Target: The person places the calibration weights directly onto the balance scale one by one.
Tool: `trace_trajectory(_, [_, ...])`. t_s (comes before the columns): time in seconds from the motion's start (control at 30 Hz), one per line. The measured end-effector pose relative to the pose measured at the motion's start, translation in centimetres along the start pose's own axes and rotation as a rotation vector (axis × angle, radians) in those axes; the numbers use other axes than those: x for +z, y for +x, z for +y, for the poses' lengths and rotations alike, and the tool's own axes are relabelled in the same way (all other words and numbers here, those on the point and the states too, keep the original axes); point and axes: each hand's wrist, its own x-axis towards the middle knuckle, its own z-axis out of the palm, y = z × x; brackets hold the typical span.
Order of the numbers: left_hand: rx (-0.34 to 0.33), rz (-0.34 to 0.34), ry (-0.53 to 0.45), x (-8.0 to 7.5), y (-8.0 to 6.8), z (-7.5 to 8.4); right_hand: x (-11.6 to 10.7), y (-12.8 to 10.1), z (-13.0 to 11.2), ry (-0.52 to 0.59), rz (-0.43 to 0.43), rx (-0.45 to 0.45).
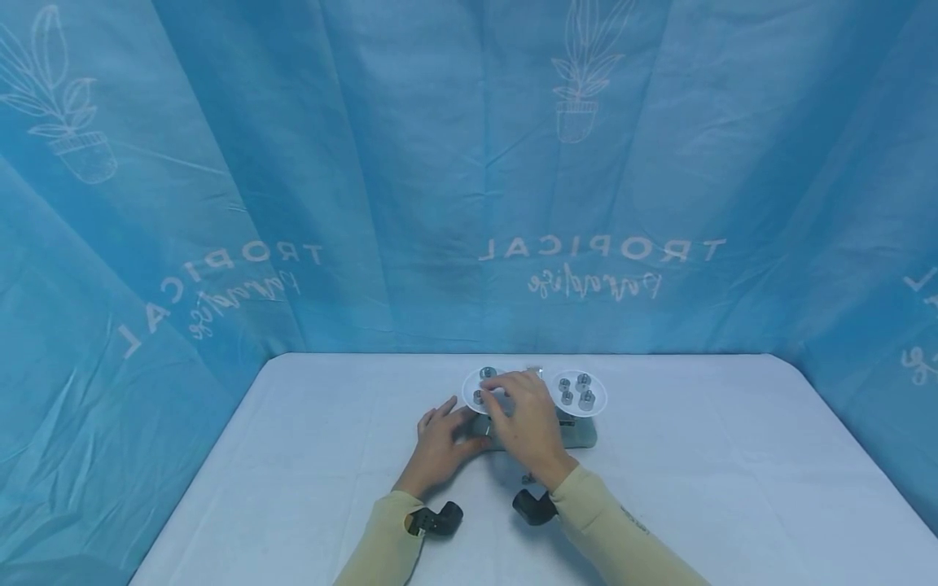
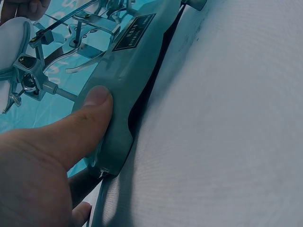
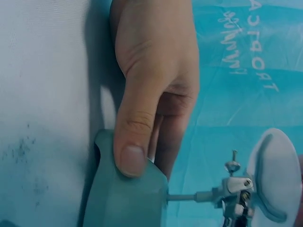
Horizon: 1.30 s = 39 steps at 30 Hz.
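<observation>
Left hand [image 1: 442,443] lies flat with thumb pressed forward; right hand [image 1: 529,423] reaches ahead, fingers [image 1: 498,384] curled downward.

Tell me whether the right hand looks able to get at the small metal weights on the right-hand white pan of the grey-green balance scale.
Probably yes. The right hand hovers over the left white pan, and the small metal weights on the right-hand white pan lie uncovered just beside it. The left hand only steadies the scale's base.
</observation>
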Motion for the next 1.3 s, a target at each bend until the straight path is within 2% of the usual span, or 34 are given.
trace_trajectory(1.17, [0.016,0.001,-0.007,-0.2,-0.2,0.2,-3.6,-4.3,1.0,0.025,-0.010,-0.022])
trace_trajectory(1.3, [0.004,-0.005,-0.008,-0.2,-0.2,0.3,-3.9,-4.9,1.2,0.023,-0.035,0.010])
